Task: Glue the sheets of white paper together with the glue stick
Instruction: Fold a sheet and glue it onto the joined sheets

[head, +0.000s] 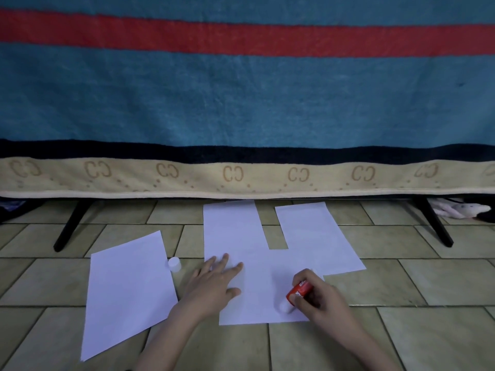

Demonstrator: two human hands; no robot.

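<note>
Head view looks down on a tiled floor (375, 330) where white sheets lie before a blanket-draped bed. The right hand (321, 301) grips a red glue stick (299, 290), fingers curled round the barrel, its white tip pressed to the near sheet (257, 298). The left hand (214, 282) lies flat with fingers spread, pinning that sheet's left edge. Two further sheets, one at centre (230, 228) and one on the right (316, 236), touch or overlap the near one; whether they are already stuck I cannot tell. A loose sheet (128, 290) waits to the left, beside the white cap (174, 264). By my judgement gluing is under way; next comes spreading glue to the edge, then laying the loose sheet on squarely.
</note>
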